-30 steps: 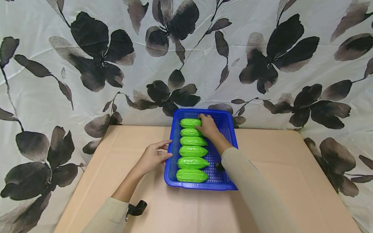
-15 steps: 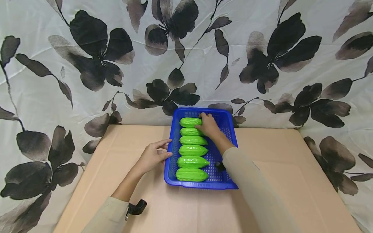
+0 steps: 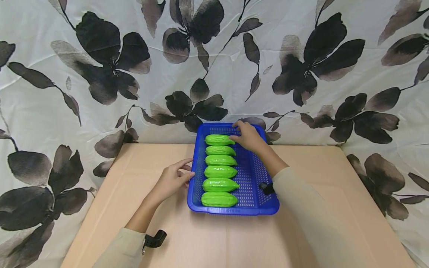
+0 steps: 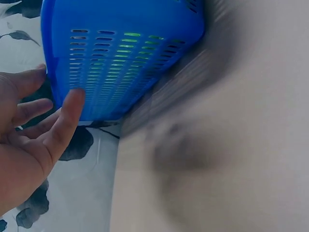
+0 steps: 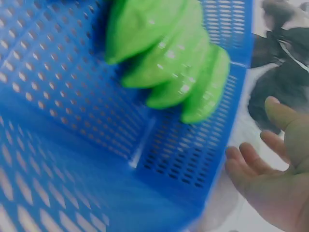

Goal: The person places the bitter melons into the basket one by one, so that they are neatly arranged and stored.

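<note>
A blue perforated plastic basket stands on the table, also seen in both wrist views. Along its left half lies a column of several glossy green ridged gourds, shaped like bitter gourds with pointed right ends. My left hand is at the basket's left side; in the left wrist view its fingertips touch the outer wall, fingers mostly straight. Near the far rim, right of the farthest gourd, is my right hand. Its fingers are spread and loosely bent, holding nothing, apart from the gourds.
A light brown tabletop extends on both sides of the basket. Behind it hangs a white cloth with dark floral print, close to the basket's far end. Black wrist cameras sit on both forearms.
My right hand has come away from the farthest gourd, moving right and up toward the far rim. My left hand stays at the basket's left side, and the gourds keep their row.
</note>
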`<action>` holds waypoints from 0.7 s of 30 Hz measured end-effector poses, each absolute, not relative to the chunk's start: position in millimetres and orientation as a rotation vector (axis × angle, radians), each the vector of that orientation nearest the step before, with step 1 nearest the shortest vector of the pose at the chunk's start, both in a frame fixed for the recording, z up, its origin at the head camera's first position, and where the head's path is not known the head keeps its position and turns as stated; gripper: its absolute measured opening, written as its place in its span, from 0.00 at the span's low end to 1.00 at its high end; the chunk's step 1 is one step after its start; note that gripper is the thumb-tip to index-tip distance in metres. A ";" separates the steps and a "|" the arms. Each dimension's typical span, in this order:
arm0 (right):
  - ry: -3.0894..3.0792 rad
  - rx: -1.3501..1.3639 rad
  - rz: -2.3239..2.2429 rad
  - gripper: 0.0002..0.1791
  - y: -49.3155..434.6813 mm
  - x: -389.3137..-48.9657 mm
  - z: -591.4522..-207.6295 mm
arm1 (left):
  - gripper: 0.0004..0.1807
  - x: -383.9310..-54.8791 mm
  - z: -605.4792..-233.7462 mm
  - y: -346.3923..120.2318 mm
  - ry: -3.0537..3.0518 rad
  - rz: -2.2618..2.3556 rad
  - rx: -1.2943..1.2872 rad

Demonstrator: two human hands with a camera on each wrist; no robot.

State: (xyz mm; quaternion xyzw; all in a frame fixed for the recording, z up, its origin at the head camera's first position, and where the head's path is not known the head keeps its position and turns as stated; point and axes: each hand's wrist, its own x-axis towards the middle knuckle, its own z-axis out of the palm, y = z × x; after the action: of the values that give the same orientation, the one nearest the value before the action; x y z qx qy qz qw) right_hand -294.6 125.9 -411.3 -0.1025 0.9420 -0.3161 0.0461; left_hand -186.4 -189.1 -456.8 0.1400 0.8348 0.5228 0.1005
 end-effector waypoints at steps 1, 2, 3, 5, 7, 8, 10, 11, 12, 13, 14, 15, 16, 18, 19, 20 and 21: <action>2.870 -0.332 -0.992 0.31 129.3 -291.9 -406.4 | 0.31 -186.8 -456.0 -191.0 2.492 1.538 0.414; 2.865 -0.352 -1.014 0.31 133.0 -288.8 -402.2 | 0.31 -187.0 -455.0 -193.0 2.512 1.536 0.412; 2.853 -0.369 -1.045 0.31 136.6 -285.3 -398.2 | 0.30 -187.1 -453.8 -195.1 2.535 1.527 0.410; 2.830 -0.396 -1.103 0.32 144.0 -277.1 -391.2 | 0.30 -187.5 -451.3 -199.4 2.578 1.507 0.404; 2.819 -0.424 -1.138 0.32 151.9 -269.1 -386.0 | 0.30 -188.0 -448.0 -203.2 2.618 1.487 0.397; 2.816 -0.433 -1.152 0.32 156.0 -265.0 -383.4 | 0.30 -188.1 -445.9 -204.9 2.638 1.476 0.397; 2.821 -0.449 -1.160 0.32 163.9 -256.8 -378.4 | 0.30 -188.3 -441.1 -208.2 2.686 1.455 0.403; 2.831 -0.457 -1.161 0.32 168.4 -253.1 -377.0 | 0.30 -188.3 -438.5 -209.8 2.716 1.441 0.408; 2.843 -0.456 -1.160 0.32 172.7 -249.1 -375.8 | 0.29 -188.2 -435.9 -211.6 2.749 1.426 0.416; 2.853 -0.448 -1.164 0.32 177.2 -244.9 -374.8 | 0.29 -188.0 -433.4 -213.2 2.779 1.411 0.429; 2.867 -0.434 -1.160 0.32 182.0 -240.3 -373.9 | 0.30 -188.0 -431.4 -215.1 2.807 1.396 0.445; 2.884 -0.422 -1.153 0.32 186.8 -235.5 -372.8 | 0.30 -188.2 -429.8 -217.0 2.837 1.376 0.466; 2.911 -0.409 -1.142 0.32 191.9 -230.7 -372.1 | 0.30 -188.4 -428.7 -219.1 2.868 1.353 0.488; 2.971 -0.381 -1.112 0.32 201.5 -220.8 -370.8 | 0.31 -188.1 -427.4 -223.4 2.928 1.295 0.534; 3.009 -0.369 -1.091 0.31 206.1 -215.6 -369.8 | 0.32 -187.5 -427.2 -225.5 2.961 1.258 0.550; 3.055 -0.362 -1.060 0.31 210.3 -210.8 -369.2 | 0.33 -186.9 -427.5 -227.7 2.998 1.217 0.566; 3.098 -0.360 -1.036 0.30 214.1 -206.4 -369.0 | 0.34 -186.1 -427.9 -229.8 3.037 1.167 0.579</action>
State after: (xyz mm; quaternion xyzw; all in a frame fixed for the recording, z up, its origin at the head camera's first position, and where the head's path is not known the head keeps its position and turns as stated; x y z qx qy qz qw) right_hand -206.4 214.1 -369.0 -0.1094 0.9401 -0.3145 -0.0725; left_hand -186.1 -229.8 -427.9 0.1745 0.9160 0.3519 -0.0812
